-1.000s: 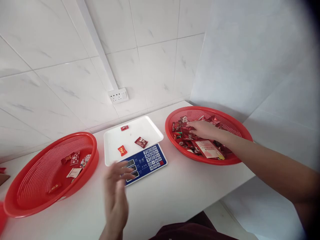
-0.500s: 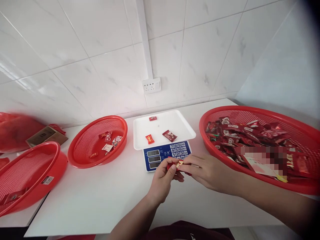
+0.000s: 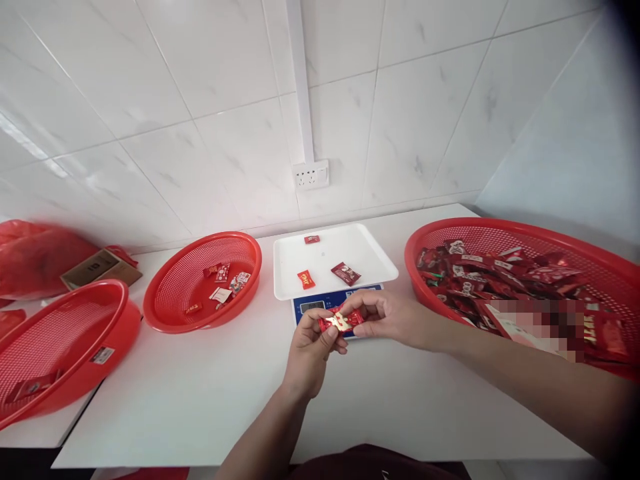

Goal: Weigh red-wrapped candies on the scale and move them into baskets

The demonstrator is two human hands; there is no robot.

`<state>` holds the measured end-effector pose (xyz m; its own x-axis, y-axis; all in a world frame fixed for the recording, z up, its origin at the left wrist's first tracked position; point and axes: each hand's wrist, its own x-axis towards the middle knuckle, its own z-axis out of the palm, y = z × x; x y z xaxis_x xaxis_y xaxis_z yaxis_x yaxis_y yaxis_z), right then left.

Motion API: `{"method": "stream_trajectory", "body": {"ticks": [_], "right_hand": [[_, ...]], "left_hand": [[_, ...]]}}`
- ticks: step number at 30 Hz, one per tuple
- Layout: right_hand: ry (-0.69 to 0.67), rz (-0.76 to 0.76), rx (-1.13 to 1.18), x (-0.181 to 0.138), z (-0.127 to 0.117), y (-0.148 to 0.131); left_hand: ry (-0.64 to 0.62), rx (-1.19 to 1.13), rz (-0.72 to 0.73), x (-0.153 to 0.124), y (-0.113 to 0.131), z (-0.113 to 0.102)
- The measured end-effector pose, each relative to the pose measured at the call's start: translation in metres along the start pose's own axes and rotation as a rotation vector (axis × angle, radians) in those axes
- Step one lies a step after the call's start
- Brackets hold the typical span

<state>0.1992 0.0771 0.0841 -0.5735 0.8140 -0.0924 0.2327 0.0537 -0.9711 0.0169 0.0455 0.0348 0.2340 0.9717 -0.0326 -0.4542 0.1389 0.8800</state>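
Both hands hold one red-and-gold wrapped candy (image 3: 342,321) in front of the scale. My left hand (image 3: 311,347) is closed on its left end, thumb on top. My right hand (image 3: 385,321) pinches its right end. Behind them a digital scale (image 3: 303,308) with a blue panel is partly covered by my hands. Its white tray (image 3: 324,260) bears a small red packet (image 3: 312,239), an orange-red candy (image 3: 306,279) and a dark red packet (image 3: 345,273).
At the right, a large red basket (image 3: 411,257) holds a heap of red packets. A smaller red basket (image 3: 150,320) with several packets stands left of the scale. Farther left are another red basket (image 3: 131,327), a cardboard box (image 3: 103,270) and a red bag (image 3: 37,257).
The candy has been turned so that its gold-marked face shows more fully. My hands have moved slightly left and up with it; the view has shifted a little.
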Motion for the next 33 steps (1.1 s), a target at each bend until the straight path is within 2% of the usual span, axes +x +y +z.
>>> {"method": "stream_trajectory", "body": {"ticks": [2, 6, 8, 10, 14, 17, 20, 22, 26, 30, 33], "right_hand": [[-0.015, 0.066, 0.014, 0.01, -0.006, -0.001], [0.207, 0.106, -0.157, 0.04, -0.027, 0.001], [0.278, 0.084, -0.207, 0.055, -0.039, 0.002], [0.291, 0.047, -0.352, 0.067, -0.049, 0.003], [0.258, 0.009, -0.842, 0.077, -0.056, 0.009], [0.213, -0.005, -0.936, 0.083, -0.053, 0.017], [0.262, -0.01, -0.985, 0.09, -0.057, 0.023], [0.313, -0.001, -0.997, 0.089, -0.068, 0.024], [0.416, 0.072, -1.006, 0.057, -0.119, 0.022], [0.562, 0.289, -0.988, -0.007, -0.185, 0.031], [0.637, 0.391, -0.907, -0.051, -0.218, 0.051]], "left_hand": [[-0.001, 0.065, 0.001, 0.0, 0.002, -0.004], [0.056, 0.275, 0.036, -0.001, 0.002, -0.01], [0.071, 0.331, 0.049, -0.002, 0.0, -0.012], [0.058, 0.364, 0.056, -0.004, -0.003, -0.013], [0.02, 0.4, 0.05, -0.01, -0.007, -0.018], [-0.001, 0.419, 0.015, -0.013, -0.008, -0.021], [-0.021, 0.446, -0.008, -0.014, -0.009, -0.021], [-0.031, 0.471, -0.021, -0.015, -0.012, -0.021], [-0.095, 0.542, -0.08, -0.018, -0.025, -0.024], [-0.193, 0.594, -0.176, -0.019, -0.04, -0.023], [-0.26, 0.627, -0.21, -0.018, -0.047, -0.017]]}}
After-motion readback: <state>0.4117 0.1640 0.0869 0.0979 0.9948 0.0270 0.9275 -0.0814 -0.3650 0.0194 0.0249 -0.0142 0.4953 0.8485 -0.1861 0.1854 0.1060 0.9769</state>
